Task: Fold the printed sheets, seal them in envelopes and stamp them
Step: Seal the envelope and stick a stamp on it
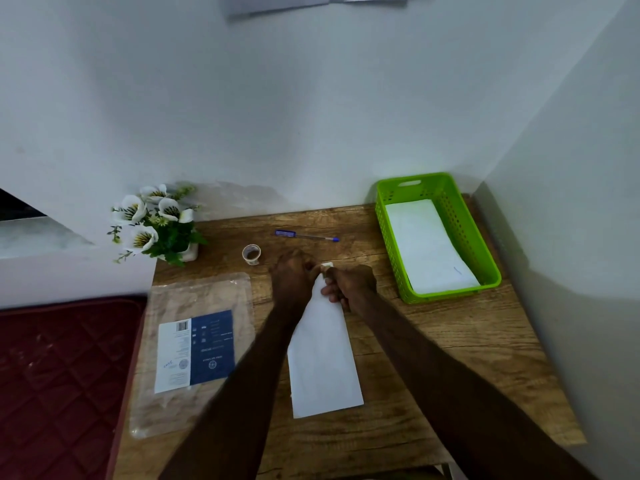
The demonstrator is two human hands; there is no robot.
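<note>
A long white envelope lies lengthwise on the wooden table, its far end under my hands. My left hand and my right hand meet at that far end, fingers curled, and pinch its top edge, where a small white flap or strip shows between them. A small roll of tape stands just left of my left hand. A green basket at the back right holds white sheets.
A blue pen lies beyond my hands. A clear plastic packet with a blue and white label lies at the left. White artificial flowers stand at the back left corner. A dark red mattress borders the table's left side.
</note>
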